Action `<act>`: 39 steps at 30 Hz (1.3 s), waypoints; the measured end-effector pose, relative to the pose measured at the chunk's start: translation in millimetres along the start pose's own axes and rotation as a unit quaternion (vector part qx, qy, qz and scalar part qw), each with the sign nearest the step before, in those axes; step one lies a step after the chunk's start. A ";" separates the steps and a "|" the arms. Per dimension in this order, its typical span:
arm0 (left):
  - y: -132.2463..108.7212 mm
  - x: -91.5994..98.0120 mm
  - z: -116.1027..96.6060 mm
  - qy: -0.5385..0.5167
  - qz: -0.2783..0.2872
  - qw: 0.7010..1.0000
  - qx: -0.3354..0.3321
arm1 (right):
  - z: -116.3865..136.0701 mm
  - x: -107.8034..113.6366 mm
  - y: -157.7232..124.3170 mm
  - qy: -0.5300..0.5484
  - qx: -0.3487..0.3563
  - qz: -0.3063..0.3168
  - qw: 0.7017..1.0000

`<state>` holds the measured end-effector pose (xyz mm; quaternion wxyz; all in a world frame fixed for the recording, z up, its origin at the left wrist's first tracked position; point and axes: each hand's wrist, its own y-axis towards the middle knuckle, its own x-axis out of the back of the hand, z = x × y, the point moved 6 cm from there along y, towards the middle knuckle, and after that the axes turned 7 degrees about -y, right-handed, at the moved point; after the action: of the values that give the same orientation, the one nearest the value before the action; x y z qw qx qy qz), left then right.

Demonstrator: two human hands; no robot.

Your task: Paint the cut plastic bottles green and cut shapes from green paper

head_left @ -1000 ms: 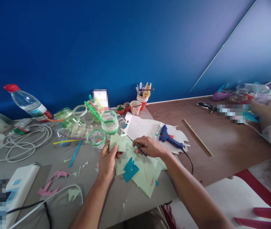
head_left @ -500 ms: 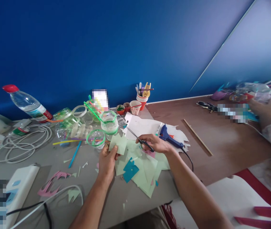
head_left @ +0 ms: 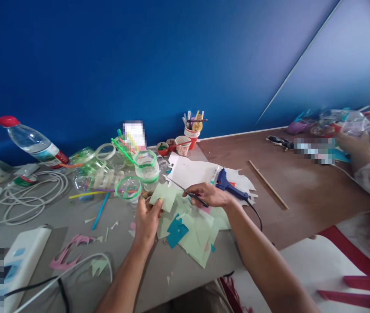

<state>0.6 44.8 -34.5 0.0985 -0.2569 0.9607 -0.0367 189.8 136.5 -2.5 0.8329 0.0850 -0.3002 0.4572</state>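
Pinching pale green paper piece (head_left: pixel 163 195) by its lower edge, left hand (head_left: pixel 146 219); right hand (head_left: pixel 209 195) alongside, closed around scissors (head_left: pixel 185 192).

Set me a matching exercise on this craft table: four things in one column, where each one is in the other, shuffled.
Things:
1. pale green paper piece
2. scissors
3. glue gun
4. water bottle

Places:
A. in the right hand
B. lying at the far left by the blue wall
C. in the left hand
D. on the white paper, just right of the right hand

Pairs: 1-C, 2-A, 3-D, 4-B
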 end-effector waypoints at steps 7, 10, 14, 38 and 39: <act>-0.6 -1.1 -0.4 0.021 0.005 1.000 -0.008 | 2.5 0.3 -0.6 -0.012 0.016 0.001 1.000; 0.0 -0.6 -0.3 0.028 0.008 0.999 -0.020 | -0.4 0.2 0.5 -0.034 0.012 -0.004 0.999; 0.2 -1.1 -1.0 0.050 0.012 0.998 -0.026 | -2.4 -0.4 1.1 -0.039 0.006 0.001 0.999; -1.2 -1.8 -4.9 0.048 0.014 0.999 -0.011 | 3.1 -1.3 -0.5 -0.027 0.008 0.017 0.999; -1.0 -2.1 -4.8 0.050 0.016 0.999 -0.012 | 3.0 -1.4 -0.4 -0.025 0.005 0.017 1.000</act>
<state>1.9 45.1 -29.4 0.0474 -0.2408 0.9687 -0.0366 188.3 134.0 -0.8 0.8168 0.0956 -0.3200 0.4704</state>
